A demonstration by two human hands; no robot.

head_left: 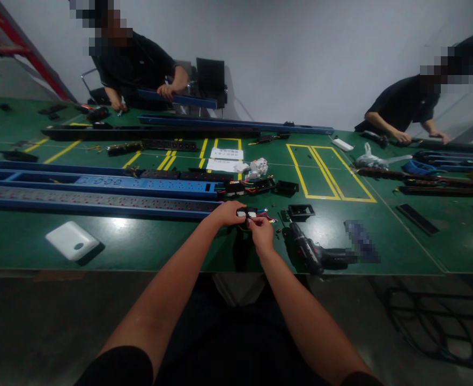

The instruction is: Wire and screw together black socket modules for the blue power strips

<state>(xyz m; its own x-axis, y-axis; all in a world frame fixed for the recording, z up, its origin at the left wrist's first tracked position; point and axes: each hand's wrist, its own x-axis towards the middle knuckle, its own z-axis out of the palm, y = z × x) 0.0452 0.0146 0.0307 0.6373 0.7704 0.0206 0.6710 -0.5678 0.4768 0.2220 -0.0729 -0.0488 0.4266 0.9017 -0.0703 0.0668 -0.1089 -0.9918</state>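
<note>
At the right end of a long power strip [148,203] in a blue rail, my left hand [229,213] has its fingers closed around a small black-and-white wiring part [252,214]. My right hand [263,233] pinches the near side of the same part, fingertips together. Coloured wires [267,216] with metal end lugs stick out to the right of it. Just behind lies a second, blue power strip [152,185] with wires at its end. Details between my fingers are too small to make out.
A cordless drill [309,249] lies right of my hands, near a black rectangular frame [301,211]. A white box [72,240] sits at left. White connectors [257,168] and papers [225,161] lie behind. Two co-workers [140,61] handle long rails across the green table [401,246].
</note>
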